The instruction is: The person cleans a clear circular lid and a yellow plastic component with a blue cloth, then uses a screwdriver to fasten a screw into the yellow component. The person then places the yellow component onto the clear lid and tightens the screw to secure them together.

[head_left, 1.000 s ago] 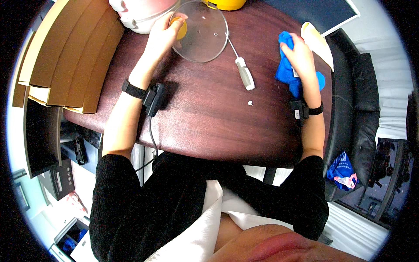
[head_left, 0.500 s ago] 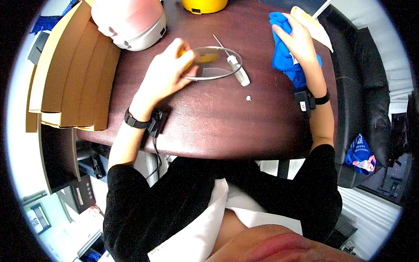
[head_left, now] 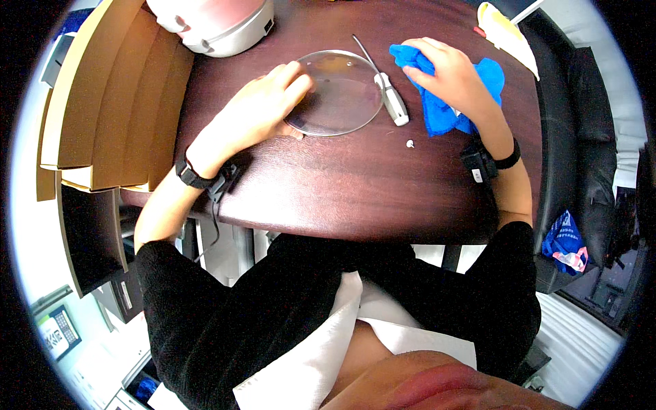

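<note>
My left hand [head_left: 277, 96] grips the left rim of a round, clear glass lid [head_left: 345, 102] with a metal edge. Its thumb is near the lid's lower edge and its other fingers curl over the side; what lies under them is hidden. On the right, the fingers of my right hand [head_left: 447, 75] are closed on a crumpled blue cloth [head_left: 444, 113]. Between the hands lies a screwdriver [head_left: 394, 102] with a white and grey handle, its shaft passing beside the lid's right rim. A small white piece, perhaps a screw [head_left: 410, 144], rests nearer to me.
At the back left stands a pink and white rice cooker [head_left: 229, 31]. Brown cardboard boxes [head_left: 130, 102] line the table's left side. A pale yellow cloth [head_left: 506, 37] lies at the far right corner. A black sofa [head_left: 567, 137] stands beyond the right edge.
The lid has tilted to show its round face more fully, and the yellow part by my left hand is no longer visible. My right hand has shifted the blue cloth leftward. The view has moved slightly.
</note>
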Tool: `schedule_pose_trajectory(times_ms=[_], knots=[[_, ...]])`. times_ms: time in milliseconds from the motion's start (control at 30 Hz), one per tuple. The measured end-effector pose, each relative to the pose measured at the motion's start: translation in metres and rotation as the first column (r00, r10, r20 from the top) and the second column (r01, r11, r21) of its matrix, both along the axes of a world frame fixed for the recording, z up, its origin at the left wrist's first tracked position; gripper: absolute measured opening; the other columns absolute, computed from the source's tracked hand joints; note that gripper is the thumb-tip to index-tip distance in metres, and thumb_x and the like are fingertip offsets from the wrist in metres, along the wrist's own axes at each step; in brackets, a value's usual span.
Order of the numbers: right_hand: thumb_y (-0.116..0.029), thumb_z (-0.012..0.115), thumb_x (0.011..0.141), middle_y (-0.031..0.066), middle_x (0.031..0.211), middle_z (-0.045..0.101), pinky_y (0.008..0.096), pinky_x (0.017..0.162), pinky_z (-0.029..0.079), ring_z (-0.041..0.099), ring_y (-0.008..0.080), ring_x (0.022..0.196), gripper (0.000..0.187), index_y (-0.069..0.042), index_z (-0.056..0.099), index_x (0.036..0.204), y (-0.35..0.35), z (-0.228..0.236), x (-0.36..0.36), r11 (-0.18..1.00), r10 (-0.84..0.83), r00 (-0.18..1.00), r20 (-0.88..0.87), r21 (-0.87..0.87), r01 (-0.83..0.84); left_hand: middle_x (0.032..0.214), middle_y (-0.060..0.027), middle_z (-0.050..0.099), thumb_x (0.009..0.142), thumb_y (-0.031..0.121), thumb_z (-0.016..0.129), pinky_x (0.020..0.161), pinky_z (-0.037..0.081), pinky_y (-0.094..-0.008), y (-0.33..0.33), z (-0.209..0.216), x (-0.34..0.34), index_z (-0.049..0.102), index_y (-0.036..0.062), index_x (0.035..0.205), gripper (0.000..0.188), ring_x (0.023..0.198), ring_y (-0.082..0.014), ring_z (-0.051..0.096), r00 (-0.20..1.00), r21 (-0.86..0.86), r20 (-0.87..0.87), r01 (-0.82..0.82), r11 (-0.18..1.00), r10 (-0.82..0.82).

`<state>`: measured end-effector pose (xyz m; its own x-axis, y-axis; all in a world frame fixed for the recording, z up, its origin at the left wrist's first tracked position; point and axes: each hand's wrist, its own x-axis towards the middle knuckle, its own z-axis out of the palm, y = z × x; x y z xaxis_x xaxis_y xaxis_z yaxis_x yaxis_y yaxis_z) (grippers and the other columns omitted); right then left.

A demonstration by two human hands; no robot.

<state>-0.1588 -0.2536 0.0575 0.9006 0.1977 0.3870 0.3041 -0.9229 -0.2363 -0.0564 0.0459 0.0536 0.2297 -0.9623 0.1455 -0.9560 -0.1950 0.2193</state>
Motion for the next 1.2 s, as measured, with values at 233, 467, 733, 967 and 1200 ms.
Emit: schedule_pose_trajectory(times_ms=[233,467,733,967,1200], knots=[[-0.024,0.063,0.08,0.0133,0.099,0.062,0.0399,0.076,0.05,0.06,0.0324,0.089,0.032,-0.006,0.058,0.105,0.005,0.002,0.0,1.0,0.014,0.999,-0.051,-0.014,-0.015,0.106,-0.0162,0.046,0.058,0.016,0.078,0.081,0.046,-0.0436,0.006,0.005,0.004,0.043,0.0035,0.106,0.06,0.098,-0.0387,0.052,0.991,0.125,-0.13,0.006,0.992,0.011],[-0.024,0.063,0.079,0.0132,0.098,0.062,0.0395,0.076,0.049,0.06,0.0326,0.089,0.033,-0.006,0.057,0.106,0.004,0.002,-0.002,1.0,-0.015,0.998,-0.061,-0.028,0.013,0.101,-0.0164,0.05,0.069,0.024,0.074,0.082,0.046,-0.0407,0.02,0.005,0.033,0.049,0.0023,0.105,0.049,0.096,-0.0367,0.054,0.976,0.099,-0.215,0.0,0.995,0.021],[-0.023,0.063,0.079,0.0149,0.104,0.062,0.0366,0.082,0.048,0.061,0.0315,0.094,0.036,-0.003,0.058,0.109,-0.005,0.004,-0.008,0.995,-0.1,0.992,-0.073,0.012,0.101,0.108,-0.0213,0.058,0.077,0.023,0.069,0.09,0.045,-0.0391,0.04,-0.021,0.088,0.049,-0.0013,0.116,0.05,0.101,-0.0353,0.056,0.944,0.086,-0.091,-0.309,0.947,0.316],[-0.027,0.066,0.078,0.0139,0.1,0.063,0.0335,0.071,0.049,0.062,0.0265,0.077,0.039,-0.003,0.059,0.108,-0.012,-0.016,-0.033,0.97,-0.232,0.97,-0.079,0.054,0.236,0.107,-0.0214,0.058,0.072,0.032,0.072,0.088,0.046,-0.0408,0.019,-0.003,0.059,0.051,-0.0002,0.115,0.057,0.1,-0.0364,0.056,0.926,-0.025,0.139,-0.352,0.936,0.352],[-0.03,0.071,0.073,0.0113,0.095,0.06,0.0353,0.067,0.049,0.06,0.0257,0.077,0.046,-0.002,0.057,0.108,-0.011,-0.032,-0.044,0.95,-0.309,0.945,0.105,-0.007,0.311,0.108,-0.0285,0.055,0.061,0.051,0.077,0.091,0.044,-0.0394,-0.018,-0.001,0.052,0.042,-0.0085,0.123,0.093,0.106,-0.0375,0.054,0.953,0.203,-0.075,-0.275,0.94,0.295]])
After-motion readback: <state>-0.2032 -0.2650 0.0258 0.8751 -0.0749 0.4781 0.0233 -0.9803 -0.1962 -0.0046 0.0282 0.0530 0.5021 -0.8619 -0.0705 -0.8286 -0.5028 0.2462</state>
